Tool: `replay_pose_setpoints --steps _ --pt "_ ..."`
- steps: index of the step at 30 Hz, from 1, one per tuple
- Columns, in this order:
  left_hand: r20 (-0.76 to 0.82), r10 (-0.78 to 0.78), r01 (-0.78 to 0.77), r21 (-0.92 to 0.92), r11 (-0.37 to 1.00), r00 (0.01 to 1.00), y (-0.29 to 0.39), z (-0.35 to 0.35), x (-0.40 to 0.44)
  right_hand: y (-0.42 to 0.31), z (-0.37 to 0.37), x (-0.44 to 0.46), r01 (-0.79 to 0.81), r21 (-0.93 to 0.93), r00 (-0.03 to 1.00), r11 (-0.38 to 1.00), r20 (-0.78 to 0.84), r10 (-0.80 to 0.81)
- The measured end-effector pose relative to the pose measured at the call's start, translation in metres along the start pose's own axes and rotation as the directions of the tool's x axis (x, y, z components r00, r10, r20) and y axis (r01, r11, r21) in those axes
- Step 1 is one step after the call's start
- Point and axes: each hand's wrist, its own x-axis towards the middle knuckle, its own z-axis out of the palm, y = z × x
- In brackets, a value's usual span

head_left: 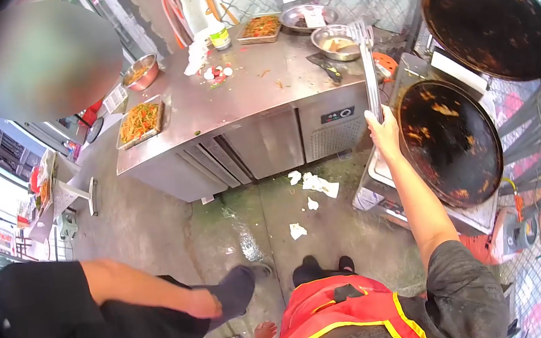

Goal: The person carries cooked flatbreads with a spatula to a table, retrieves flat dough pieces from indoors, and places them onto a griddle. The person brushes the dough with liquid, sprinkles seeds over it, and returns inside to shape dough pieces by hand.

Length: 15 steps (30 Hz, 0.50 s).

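Long metal tongs [368, 62] stand out from my right hand [384, 131], whose fingers are wrapped round their lower end. Their tips reach up beside a steel bowl [338, 42] holding pale liquid, at the right end of the steel counter [240, 97]. Just right of my right hand lies a round black griddle [450, 144] with scattered orange-brown food scraps. Low in the view, my left hand [265, 334] hangs beside the red apron [339, 311], away from the counter; its fingers are too small to read.
A co-worker in dark clothes [98, 318] is at the left. A raised black lid [488, 21] leans behind the griddle. Trays of shredded vegetables [141, 121], a metal bowl [141, 73], and a bottle [218, 32] stand on the counter. Crumpled paper [320, 185] litters the floor.
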Motion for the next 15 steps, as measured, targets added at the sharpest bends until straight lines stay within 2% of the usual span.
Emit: replay_pose_setpoints --steps 2,4,6,9,12,15 --pt "-0.037 -0.004 -0.001 -0.137 0.991 0.999 0.017 0.003 0.016 0.033 0.025 0.025 0.021 -0.114 0.997 0.993 -0.066 -0.028" --pt "-0.067 -0.004 -0.012 -0.238 0.971 0.998 0.035 0.003 0.035 0.014 0.033 0.035 -0.068 -0.206 0.997 0.976 -0.049 0.059" --pt "-0.084 -0.009 -0.017 -0.307 0.951 0.996 0.052 0.004 0.052 0.009 0.046 0.06 -0.022 -0.304 0.997 0.952 -0.072 0.0" --pt "-0.098 -0.01 -0.026 -0.362 0.932 0.995 0.089 0.0 0.073 0.007 0.065 0.116 -0.011 -0.419 0.997 0.908 -0.068 -0.02" --pt "-0.125 -0.003 -0.046 -0.392 0.919 0.992 0.123 -0.008 0.09 -0.005 0.088 0.168 0.017 -0.602 0.996 0.798 -0.061 -0.067" --pt "-0.16 -0.006 -0.056 -0.383 0.922 0.987 0.142 -0.01 0.102 0.001 0.116 0.227 0.031 -0.677 0.998 0.736 -0.024 -0.064"
